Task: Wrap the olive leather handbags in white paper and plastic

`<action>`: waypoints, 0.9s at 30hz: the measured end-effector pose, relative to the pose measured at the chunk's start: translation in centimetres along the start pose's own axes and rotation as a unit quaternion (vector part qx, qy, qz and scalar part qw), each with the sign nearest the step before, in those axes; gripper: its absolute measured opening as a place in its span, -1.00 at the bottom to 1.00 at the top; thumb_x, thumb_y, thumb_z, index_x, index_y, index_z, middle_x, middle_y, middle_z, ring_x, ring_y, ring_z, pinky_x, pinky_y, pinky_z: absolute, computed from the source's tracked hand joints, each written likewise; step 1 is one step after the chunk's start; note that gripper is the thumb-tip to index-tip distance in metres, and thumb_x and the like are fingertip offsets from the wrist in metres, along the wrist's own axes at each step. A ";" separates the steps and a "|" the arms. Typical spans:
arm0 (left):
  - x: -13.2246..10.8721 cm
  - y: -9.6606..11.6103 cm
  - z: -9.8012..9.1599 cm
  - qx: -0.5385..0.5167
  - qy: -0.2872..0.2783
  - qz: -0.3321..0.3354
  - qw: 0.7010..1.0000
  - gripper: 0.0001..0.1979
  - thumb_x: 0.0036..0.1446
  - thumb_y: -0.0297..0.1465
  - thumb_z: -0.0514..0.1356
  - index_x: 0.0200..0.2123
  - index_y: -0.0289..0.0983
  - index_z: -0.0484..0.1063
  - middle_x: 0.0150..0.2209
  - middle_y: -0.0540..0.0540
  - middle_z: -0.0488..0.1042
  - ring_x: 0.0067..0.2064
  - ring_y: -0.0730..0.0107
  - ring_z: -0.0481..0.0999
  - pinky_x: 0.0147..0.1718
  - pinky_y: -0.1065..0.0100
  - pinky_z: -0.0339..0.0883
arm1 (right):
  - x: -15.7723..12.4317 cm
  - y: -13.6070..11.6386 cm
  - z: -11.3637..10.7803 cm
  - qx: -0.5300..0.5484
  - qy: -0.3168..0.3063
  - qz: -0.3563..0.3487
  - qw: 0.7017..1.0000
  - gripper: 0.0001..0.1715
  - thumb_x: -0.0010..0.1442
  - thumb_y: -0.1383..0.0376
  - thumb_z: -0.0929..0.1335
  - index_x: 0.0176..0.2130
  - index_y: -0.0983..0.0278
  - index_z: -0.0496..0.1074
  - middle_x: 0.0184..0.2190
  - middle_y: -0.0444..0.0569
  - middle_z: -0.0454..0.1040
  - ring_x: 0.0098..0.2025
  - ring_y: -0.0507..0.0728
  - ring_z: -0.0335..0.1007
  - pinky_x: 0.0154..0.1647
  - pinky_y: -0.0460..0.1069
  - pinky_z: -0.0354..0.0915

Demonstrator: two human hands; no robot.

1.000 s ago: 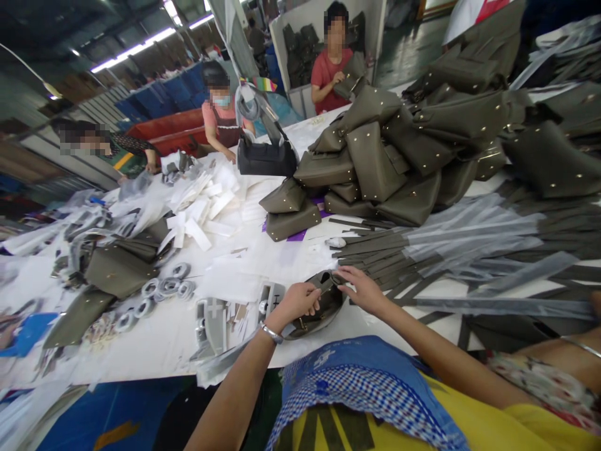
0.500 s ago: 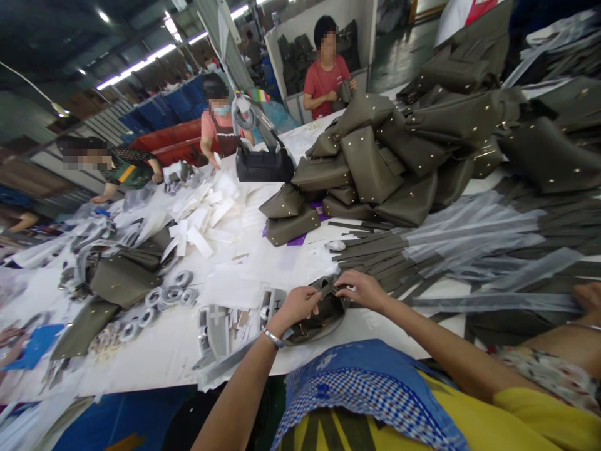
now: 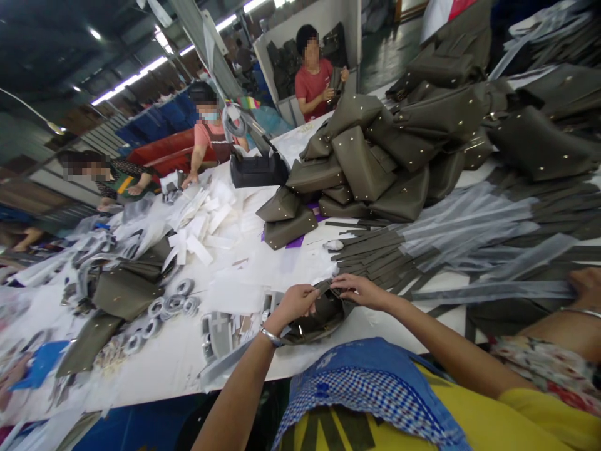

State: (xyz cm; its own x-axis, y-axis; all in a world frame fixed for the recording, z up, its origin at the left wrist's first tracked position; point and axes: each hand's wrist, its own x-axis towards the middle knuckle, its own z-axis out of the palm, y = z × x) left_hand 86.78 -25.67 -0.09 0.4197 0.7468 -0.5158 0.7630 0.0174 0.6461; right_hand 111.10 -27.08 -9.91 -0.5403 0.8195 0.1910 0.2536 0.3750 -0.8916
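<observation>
An olive-brown handbag (image 3: 319, 319) lies on the white table right in front of me, with gold-coloured fittings on its near side. My left hand (image 3: 297, 304) is closed on its upper edge, thumb and fingers pinched together. Close by on the right, my right hand (image 3: 359, 291) pinches the bag's far upper edge or a strap there; my fingers hide which. Beside my left wrist sits a grey-white organizer (image 3: 223, 335) with small pieces in it. Flat olive straps (image 3: 375, 257) lie fanned out beyond my right hand.
Finished-looking olive bags (image 3: 361, 163) are heaped at the back. A black bag (image 3: 258, 169) stands left of them. White paper strips (image 3: 197, 238), tape rolls (image 3: 173, 304) and more olive pieces (image 3: 124, 291) cover the left. Several co-workers sit around; a neighbour's arm (image 3: 585, 288) is at far right.
The view has shifted slightly. My right hand's fingers have flattened along the bag's edge, while my left hand keeps its pinch. A co-worker across the table has reached down into the white strips.
</observation>
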 end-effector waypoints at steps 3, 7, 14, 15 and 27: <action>0.0 0.2 0.1 -0.002 -0.007 0.005 1.000 -0.58 0.23 -0.06 0.00 -0.42 -0.26 0.41 -0.60 0.05 0.43 -0.62 0.48 0.33 -0.56 0.44 0.21 | 0.1 -0.2 -0.1 -0.009 0.001 0.005 1.000 -0.68 0.20 0.33 0.39 -0.03 0.22 0.52 -0.09 0.04 0.51 -0.01 0.17 0.43 0.05 0.06 0.32; -0.3 0.5 0.2 -0.003 -0.028 0.007 1.000 -0.57 0.24 -0.08 -0.01 -0.43 -0.26 0.41 -0.59 0.04 0.43 -0.62 0.49 0.34 -0.57 0.45 0.22 | -0.7 -1.4 1.0 -0.028 0.039 0.036 0.998 -0.73 0.17 0.42 0.37 -0.10 0.25 0.48 -0.21 0.00 0.46 -0.24 0.12 0.41 -0.16 0.01 0.34; -0.5 1.7 0.3 0.052 -0.063 0.022 0.996 -0.57 0.26 -0.15 -0.04 -0.39 -0.28 0.49 -0.56 0.00 0.46 -0.55 0.45 0.39 -0.49 0.43 0.26 | -3.6 -3.4 3.3 -0.057 0.126 0.130 0.982 -0.75 0.16 0.41 0.41 -0.12 0.27 0.40 -0.25 -0.03 0.40 -0.27 0.11 0.36 -0.21 0.00 0.29; -0.4 1.9 0.4 0.068 -0.062 0.026 0.995 -0.59 0.25 -0.17 -0.03 -0.40 -0.28 0.50 -0.56 0.00 0.47 -0.53 0.45 0.40 -0.46 0.42 0.26 | -3.7 -3.5 3.5 -0.057 0.127 0.136 0.981 -0.75 0.15 0.41 0.42 -0.14 0.27 0.40 -0.27 -0.04 0.38 -0.28 0.11 0.35 -0.23 -0.01 0.29; 1.3 5.6 2.1 0.267 -0.067 -0.001 0.961 -0.69 0.21 -0.27 0.09 -0.46 -0.24 0.54 -0.57 -0.06 0.51 -0.37 0.31 0.52 -0.27 0.35 0.30 | -3.4 -2.7 5.2 -0.046 0.162 0.139 0.976 -0.70 0.07 0.42 0.44 -0.15 0.28 0.39 -0.31 -0.10 0.34 -0.34 0.07 0.32 -0.29 -0.03 0.26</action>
State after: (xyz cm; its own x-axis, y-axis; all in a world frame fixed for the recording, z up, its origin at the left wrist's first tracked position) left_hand 92.64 -25.97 1.62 0.4499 0.6536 -0.6086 0.8926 -0.3521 0.2817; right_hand 108.07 -33.20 -10.26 -0.1610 0.9837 0.0797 0.4338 0.1431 -0.8896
